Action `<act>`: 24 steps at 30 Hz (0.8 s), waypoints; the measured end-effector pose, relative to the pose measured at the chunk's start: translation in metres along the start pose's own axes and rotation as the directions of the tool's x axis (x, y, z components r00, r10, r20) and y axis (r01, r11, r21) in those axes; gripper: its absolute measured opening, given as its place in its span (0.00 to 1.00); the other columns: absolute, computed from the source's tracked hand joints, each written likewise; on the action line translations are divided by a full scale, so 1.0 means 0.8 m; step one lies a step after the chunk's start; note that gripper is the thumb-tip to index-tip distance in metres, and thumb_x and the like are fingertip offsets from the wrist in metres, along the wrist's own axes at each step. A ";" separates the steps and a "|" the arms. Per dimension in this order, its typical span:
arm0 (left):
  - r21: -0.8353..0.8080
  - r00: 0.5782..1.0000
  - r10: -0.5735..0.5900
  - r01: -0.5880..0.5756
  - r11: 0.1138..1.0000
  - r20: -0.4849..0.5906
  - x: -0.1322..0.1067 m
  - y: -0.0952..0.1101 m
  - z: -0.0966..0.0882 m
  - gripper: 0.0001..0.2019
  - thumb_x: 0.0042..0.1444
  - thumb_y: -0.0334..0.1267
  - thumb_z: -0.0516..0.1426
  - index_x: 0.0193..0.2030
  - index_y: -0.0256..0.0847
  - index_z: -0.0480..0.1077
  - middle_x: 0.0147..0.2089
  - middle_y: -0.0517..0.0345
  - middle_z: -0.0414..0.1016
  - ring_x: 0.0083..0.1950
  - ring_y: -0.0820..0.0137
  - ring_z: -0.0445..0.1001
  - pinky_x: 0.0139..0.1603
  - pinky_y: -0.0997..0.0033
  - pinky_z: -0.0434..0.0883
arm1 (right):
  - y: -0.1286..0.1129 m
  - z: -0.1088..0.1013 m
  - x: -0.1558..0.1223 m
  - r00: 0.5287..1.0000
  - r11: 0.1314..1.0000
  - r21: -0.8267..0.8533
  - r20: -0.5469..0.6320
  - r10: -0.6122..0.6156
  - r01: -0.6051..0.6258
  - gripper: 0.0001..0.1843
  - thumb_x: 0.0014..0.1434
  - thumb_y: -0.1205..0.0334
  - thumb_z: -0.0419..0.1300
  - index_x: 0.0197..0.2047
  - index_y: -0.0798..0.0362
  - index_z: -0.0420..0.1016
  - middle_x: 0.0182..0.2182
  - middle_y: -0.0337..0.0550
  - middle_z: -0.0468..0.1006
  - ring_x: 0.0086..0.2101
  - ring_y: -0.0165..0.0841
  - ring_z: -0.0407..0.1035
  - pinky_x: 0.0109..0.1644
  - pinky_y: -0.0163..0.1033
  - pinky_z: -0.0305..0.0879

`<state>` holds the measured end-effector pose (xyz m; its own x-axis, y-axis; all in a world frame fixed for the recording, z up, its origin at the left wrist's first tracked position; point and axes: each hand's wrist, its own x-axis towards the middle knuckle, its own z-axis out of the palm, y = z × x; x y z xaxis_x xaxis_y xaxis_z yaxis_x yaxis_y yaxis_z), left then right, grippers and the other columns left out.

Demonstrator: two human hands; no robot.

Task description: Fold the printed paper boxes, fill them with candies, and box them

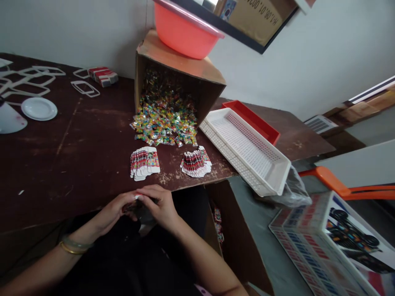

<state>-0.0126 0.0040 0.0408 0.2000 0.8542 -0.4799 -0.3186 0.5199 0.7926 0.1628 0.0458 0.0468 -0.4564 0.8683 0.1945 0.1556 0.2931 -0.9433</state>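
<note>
My left hand [116,209] and my right hand [161,206] meet above my lap at the table's front edge. Both are closed around one small carton [137,197]; a white flap and a bit of red show between the fingers, and the rest is hidden. Just beyond them on the table lie two fanned stacks of flat printed cartons, a left stack [144,163] and a right stack [196,162]. Behind these, small clear packets of colourful sweets [168,119] spill out of a cardboard box [182,65] turned on its side.
A pink basin [188,31] rests on the box. Right of it, a white perforated basket [249,148] overhangs the table edge beside a red tray [256,121]. An open carton [240,238] with packs inside stands below, right of my legs. A white plate [39,108] lies at left.
</note>
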 end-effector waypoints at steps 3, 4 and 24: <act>0.031 0.996 -0.006 0.003 1.000 0.091 -0.004 0.000 -0.010 0.13 0.54 0.46 0.64 0.42 0.41 0.81 0.37 0.54 0.79 0.37 0.62 0.74 0.33 0.64 0.77 | -0.003 -0.007 0.006 0.997 0.996 0.061 0.046 0.057 -0.060 0.12 0.64 0.54 0.60 0.44 0.48 0.82 0.40 0.43 0.83 0.40 0.33 0.77 0.48 0.39 0.73; 0.035 0.993 -0.016 0.012 0.999 0.115 -0.005 0.000 -0.013 0.14 0.54 0.46 0.65 0.44 0.41 0.80 0.37 0.55 0.79 0.36 0.63 0.74 0.32 0.65 0.77 | -0.002 -0.008 0.005 0.997 0.998 0.043 0.070 0.035 -0.038 0.13 0.65 0.54 0.59 0.46 0.48 0.82 0.41 0.43 0.82 0.41 0.33 0.76 0.48 0.40 0.72; 0.118 0.999 -0.036 0.032 0.993 0.028 0.024 0.008 0.001 0.19 0.59 0.51 0.59 0.51 0.44 0.77 0.48 0.47 0.79 0.50 0.55 0.75 0.49 0.57 0.72 | 0.022 -0.166 -0.018 0.994 0.802 -0.588 -0.032 0.105 -0.104 0.15 0.66 0.56 0.57 0.53 0.46 0.77 0.49 0.48 0.78 0.51 0.37 0.71 0.56 0.44 0.66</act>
<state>-0.0102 0.0234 0.0369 0.2373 0.8345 -0.4972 -0.2006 0.5429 0.8155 0.2884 0.0914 0.0628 -0.4091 0.9067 0.1025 0.6875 0.3801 -0.6188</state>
